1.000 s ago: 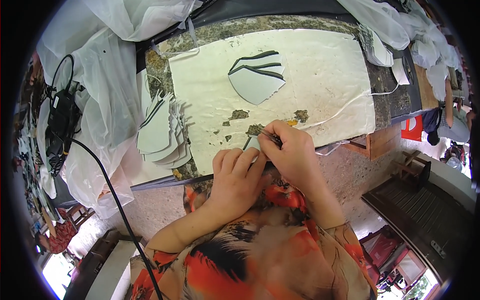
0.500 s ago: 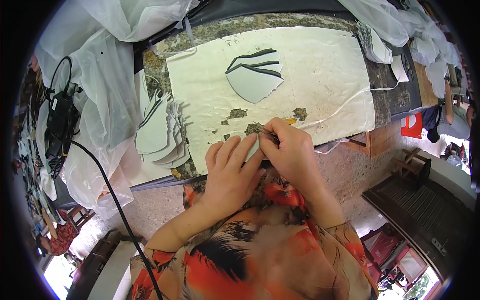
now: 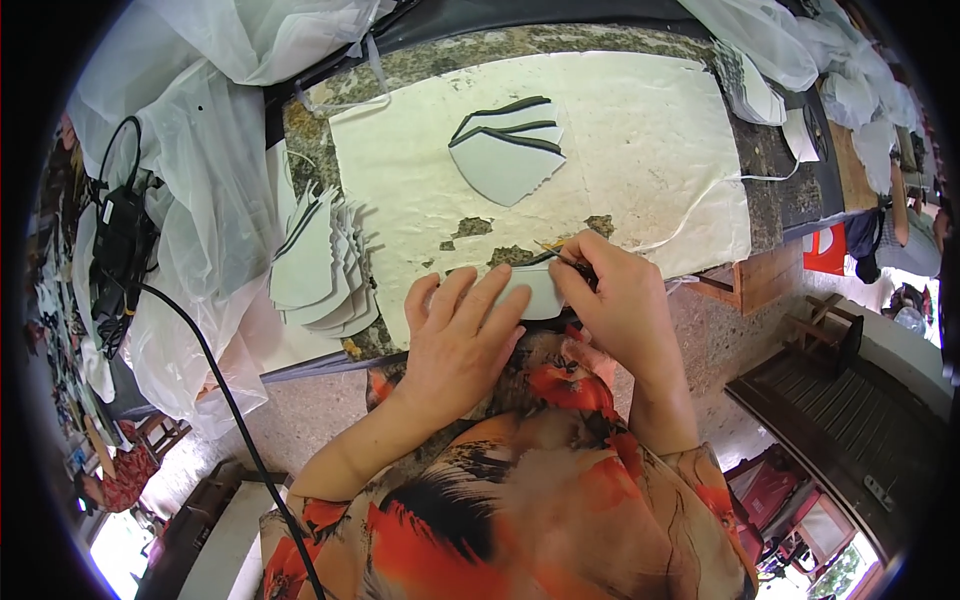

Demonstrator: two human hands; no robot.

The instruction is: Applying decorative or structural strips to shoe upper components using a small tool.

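Note:
A white curved piece (image 3: 541, 297) with a dark strip along its upper edge lies at the near edge of the worktop. My left hand (image 3: 458, 325) rests flat with spread fingers, its fingertips over the piece's left side. At the right end of that edge, my right hand (image 3: 622, 300) is closed round a thin, dark pointed tool (image 3: 556, 254); the fingers hide most of it, so its exact kind does not show. Farther off, several similar white pieces with black edging (image 3: 506, 170) lie overlapped on the pale sheet (image 3: 640, 130).
A fanned stack of white pieces (image 3: 318, 270) stands left of the sheet, beside clear plastic bags (image 3: 215, 160) and a black adapter (image 3: 122, 230) with a cable. Another stack (image 3: 752, 95) is at the far right. A white cord (image 3: 690, 212) crosses the sheet's right side.
My right hand has moved right along the piece's edge with the tool and turned more upright. More of the white piece now shows between the hands. My left hand has barely shifted.

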